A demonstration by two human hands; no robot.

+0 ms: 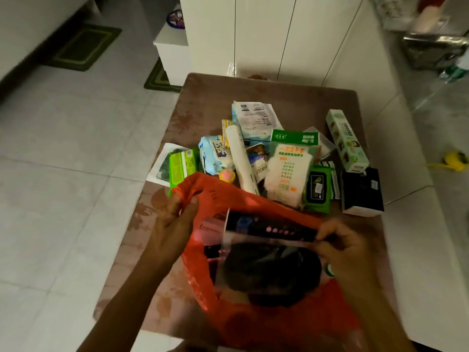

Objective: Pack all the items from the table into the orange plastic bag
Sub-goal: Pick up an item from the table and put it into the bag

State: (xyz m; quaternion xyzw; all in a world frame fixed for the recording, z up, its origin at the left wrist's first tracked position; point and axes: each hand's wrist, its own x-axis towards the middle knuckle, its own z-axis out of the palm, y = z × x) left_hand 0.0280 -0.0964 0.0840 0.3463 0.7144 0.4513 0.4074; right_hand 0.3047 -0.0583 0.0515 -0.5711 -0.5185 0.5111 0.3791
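The orange plastic bag (243,199) lies open at the near side of the brown table (291,95). My left hand (177,219) grips the bag's left rim and holds it up. My right hand (347,245) pinches a clear packet with a dark item (264,265) over the bag's mouth. Behind the bag lie a green wipes pack (181,166), a blue-white pack (215,156), a white roll (241,158), a white glove packet (289,171), a dark green wipes pack (318,189), a black box (361,191) and a tall green box (346,141).
Papers (253,115) lie at the table's far side. White cabinets (266,34) stand behind the table and a white sofa (418,224) runs along its right. Green mats (83,47) lie on the tiled floor at left. A yellow object (454,160) sits at far right.
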